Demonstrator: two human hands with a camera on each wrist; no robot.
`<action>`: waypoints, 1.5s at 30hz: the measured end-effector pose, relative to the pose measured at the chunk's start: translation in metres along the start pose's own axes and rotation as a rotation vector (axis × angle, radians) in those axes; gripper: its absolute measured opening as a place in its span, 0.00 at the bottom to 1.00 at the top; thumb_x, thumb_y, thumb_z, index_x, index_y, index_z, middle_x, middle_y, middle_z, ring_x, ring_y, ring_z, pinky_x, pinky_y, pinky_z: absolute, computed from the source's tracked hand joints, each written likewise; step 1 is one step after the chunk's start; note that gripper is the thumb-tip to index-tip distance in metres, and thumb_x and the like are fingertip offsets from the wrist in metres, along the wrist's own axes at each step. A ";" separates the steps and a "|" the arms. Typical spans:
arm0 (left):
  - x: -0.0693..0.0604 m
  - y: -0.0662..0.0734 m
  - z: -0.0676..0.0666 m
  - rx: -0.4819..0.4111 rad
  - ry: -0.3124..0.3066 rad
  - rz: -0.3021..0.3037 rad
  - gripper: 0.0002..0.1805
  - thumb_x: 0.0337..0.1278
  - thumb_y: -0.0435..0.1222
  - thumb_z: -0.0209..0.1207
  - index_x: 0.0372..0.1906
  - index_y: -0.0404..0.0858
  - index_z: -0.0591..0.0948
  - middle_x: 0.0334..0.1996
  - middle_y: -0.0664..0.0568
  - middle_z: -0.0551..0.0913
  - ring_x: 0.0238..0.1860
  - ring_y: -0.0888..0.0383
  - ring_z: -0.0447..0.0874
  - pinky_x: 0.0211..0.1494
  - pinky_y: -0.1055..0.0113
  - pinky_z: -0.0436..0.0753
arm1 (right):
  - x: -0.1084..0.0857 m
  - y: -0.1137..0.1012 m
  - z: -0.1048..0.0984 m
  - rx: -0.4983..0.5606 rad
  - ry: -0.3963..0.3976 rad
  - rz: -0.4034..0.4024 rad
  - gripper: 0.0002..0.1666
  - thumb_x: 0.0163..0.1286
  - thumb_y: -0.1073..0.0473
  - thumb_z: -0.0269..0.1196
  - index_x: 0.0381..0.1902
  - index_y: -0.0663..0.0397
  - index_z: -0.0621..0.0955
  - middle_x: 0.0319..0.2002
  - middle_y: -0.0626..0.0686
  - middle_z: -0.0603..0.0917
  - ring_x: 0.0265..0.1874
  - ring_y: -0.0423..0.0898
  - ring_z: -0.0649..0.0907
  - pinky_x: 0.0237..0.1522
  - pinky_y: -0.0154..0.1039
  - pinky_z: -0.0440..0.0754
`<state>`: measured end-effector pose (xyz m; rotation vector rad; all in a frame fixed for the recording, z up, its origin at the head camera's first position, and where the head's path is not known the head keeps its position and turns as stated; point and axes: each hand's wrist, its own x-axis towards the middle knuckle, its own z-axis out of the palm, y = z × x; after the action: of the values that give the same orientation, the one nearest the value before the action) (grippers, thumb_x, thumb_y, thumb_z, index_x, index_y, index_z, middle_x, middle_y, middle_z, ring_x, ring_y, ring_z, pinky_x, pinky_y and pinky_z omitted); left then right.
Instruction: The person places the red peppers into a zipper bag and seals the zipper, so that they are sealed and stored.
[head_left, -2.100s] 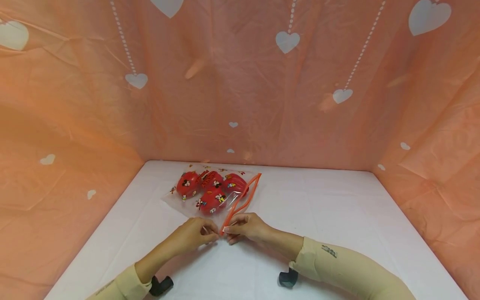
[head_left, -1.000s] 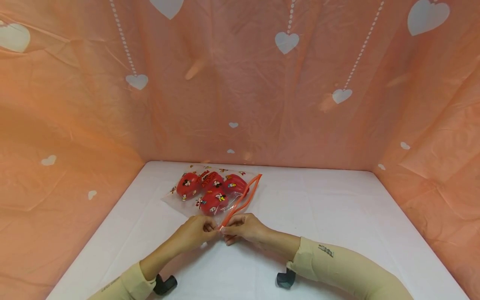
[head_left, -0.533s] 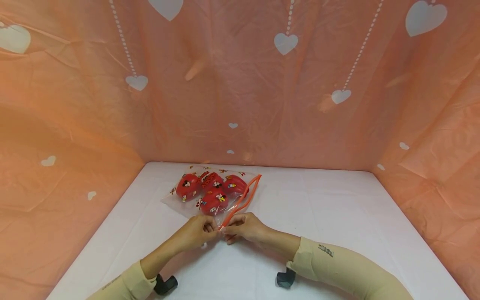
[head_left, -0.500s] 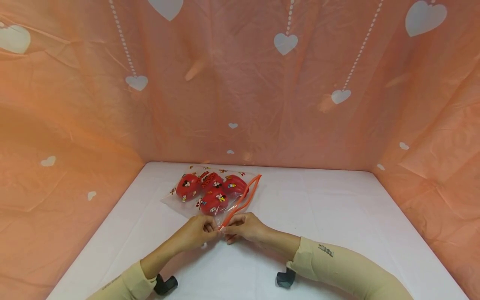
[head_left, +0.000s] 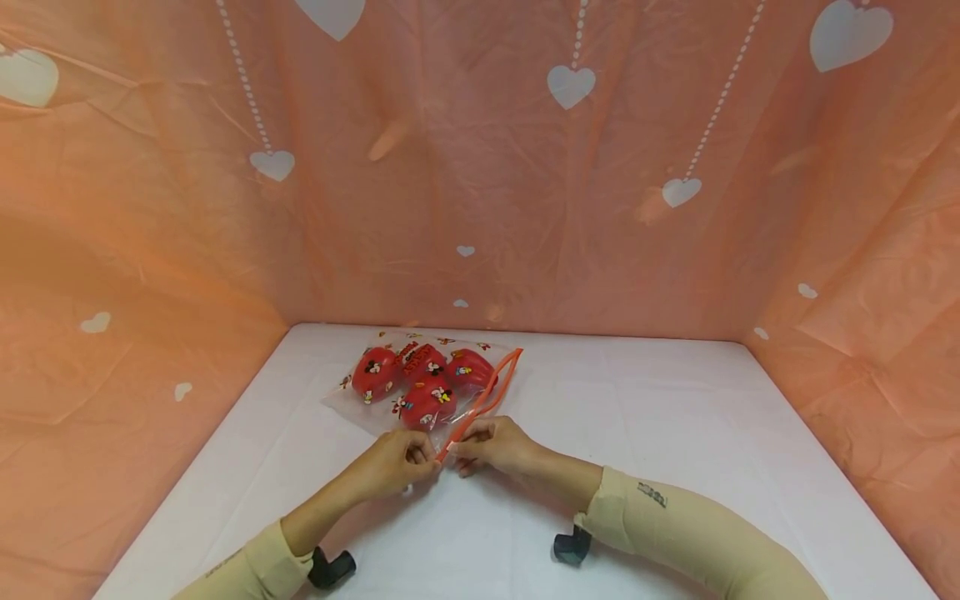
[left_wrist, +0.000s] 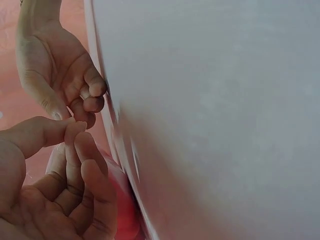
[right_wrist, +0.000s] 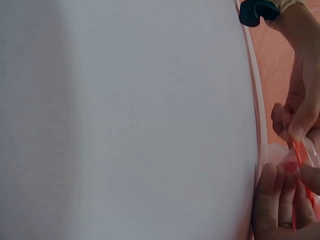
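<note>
A clear zip bag (head_left: 356, 411) printed with cartoon figures lies flat on the table, with several red rounded things (head_left: 375, 372) inside. An orange zip strip (head_left: 491, 392) edges its right side, the two halves spread apart toward the far end. My left hand (head_left: 386, 467) pinches the strip's near corner between thumb and index finger. Just right of it, my right hand (head_left: 502, 446) pinches the small white slider (head_left: 452, 447) on the strip. In the right wrist view the orange strip (right_wrist: 299, 150) runs between the left hand (right_wrist: 304, 100) and the right hand (right_wrist: 275, 205).
A white-covered table (head_left: 637, 417) extends around the bag. Orange curtains (head_left: 510, 208) with white hearts stand behind it and on both sides. Black devices (head_left: 332, 569) hang beneath both forearms.
My right hand has moved slightly away from me along the strip with the slider, opening a small gap from the left hand. The left hand stays at the corner; the bag lies nearly still.
</note>
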<state>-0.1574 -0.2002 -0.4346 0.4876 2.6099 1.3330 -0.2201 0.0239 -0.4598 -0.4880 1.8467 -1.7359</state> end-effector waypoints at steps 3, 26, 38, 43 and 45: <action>0.000 0.000 0.000 0.005 0.001 0.001 0.06 0.63 0.29 0.69 0.32 0.37 0.83 0.26 0.55 0.81 0.27 0.61 0.77 0.29 0.71 0.76 | 0.003 -0.001 -0.003 0.005 0.014 0.005 0.08 0.75 0.72 0.66 0.46 0.76 0.84 0.34 0.62 0.91 0.28 0.45 0.90 0.40 0.44 0.92; -0.001 -0.002 -0.004 0.012 -0.020 -0.005 0.09 0.66 0.30 0.69 0.31 0.39 0.82 0.26 0.56 0.79 0.27 0.63 0.76 0.28 0.72 0.76 | 0.019 -0.008 -0.030 -0.032 0.134 -0.043 0.08 0.75 0.70 0.67 0.47 0.74 0.82 0.34 0.58 0.90 0.28 0.45 0.88 0.37 0.43 0.91; -0.003 -0.002 -0.003 -0.010 -0.009 0.006 0.10 0.65 0.30 0.71 0.31 0.37 0.81 0.25 0.54 0.78 0.26 0.60 0.75 0.28 0.72 0.75 | 0.023 -0.018 -0.043 -0.107 0.203 -0.065 0.09 0.74 0.68 0.69 0.45 0.72 0.84 0.38 0.65 0.89 0.26 0.45 0.88 0.31 0.39 0.89; -0.004 -0.001 -0.004 -0.005 -0.008 0.002 0.10 0.65 0.31 0.71 0.31 0.38 0.81 0.26 0.55 0.79 0.26 0.61 0.75 0.29 0.72 0.75 | 0.024 -0.019 -0.047 -0.126 0.217 -0.084 0.09 0.74 0.67 0.70 0.44 0.71 0.84 0.37 0.64 0.88 0.26 0.45 0.87 0.31 0.41 0.89; -0.003 -0.001 -0.004 0.001 -0.006 0.003 0.10 0.65 0.31 0.71 0.31 0.38 0.81 0.26 0.55 0.79 0.26 0.62 0.75 0.29 0.72 0.75 | 0.026 -0.019 -0.048 -0.131 0.218 -0.097 0.10 0.74 0.67 0.70 0.44 0.72 0.83 0.37 0.66 0.88 0.25 0.45 0.87 0.31 0.42 0.90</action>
<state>-0.1558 -0.2054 -0.4333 0.4957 2.6063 1.3292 -0.2718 0.0444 -0.4437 -0.4608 2.1315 -1.7997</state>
